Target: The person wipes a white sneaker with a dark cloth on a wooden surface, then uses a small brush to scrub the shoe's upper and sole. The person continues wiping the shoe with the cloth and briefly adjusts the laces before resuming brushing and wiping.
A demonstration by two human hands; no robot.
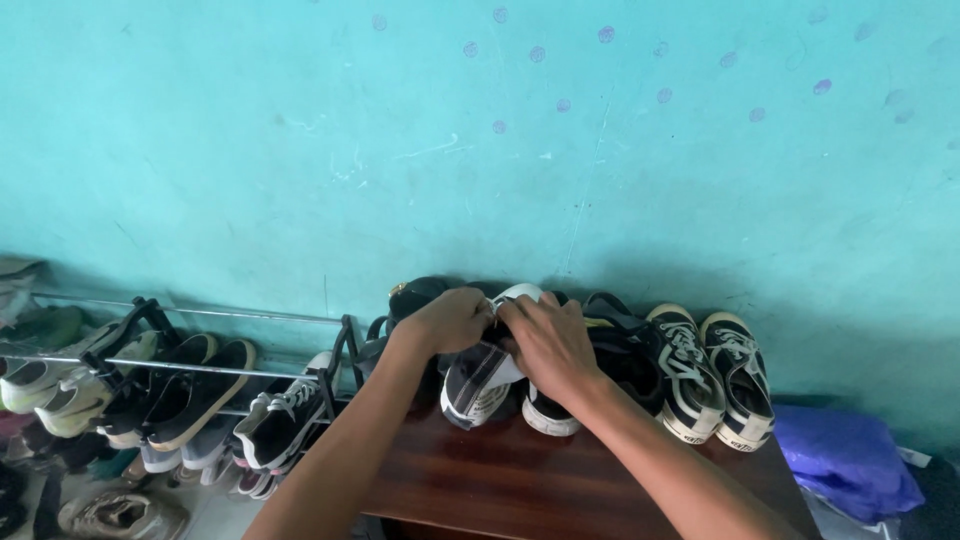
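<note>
2 hands, left hand [450, 320] and right hand [548, 340], each grip closed on a striped sneaker [478, 385]. It looks light and soft. Below the grip lies the table [520, 480].

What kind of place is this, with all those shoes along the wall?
Probably a home's shoe-storage corner: a metal shoe rack full of sneakers, more pairs lined on a wooden cabinet top, all against a scuffed turquoise wall.

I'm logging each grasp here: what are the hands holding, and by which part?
Both the left hand and right hand grip a grey-and-white sneaker at its upper rear opening.
</note>
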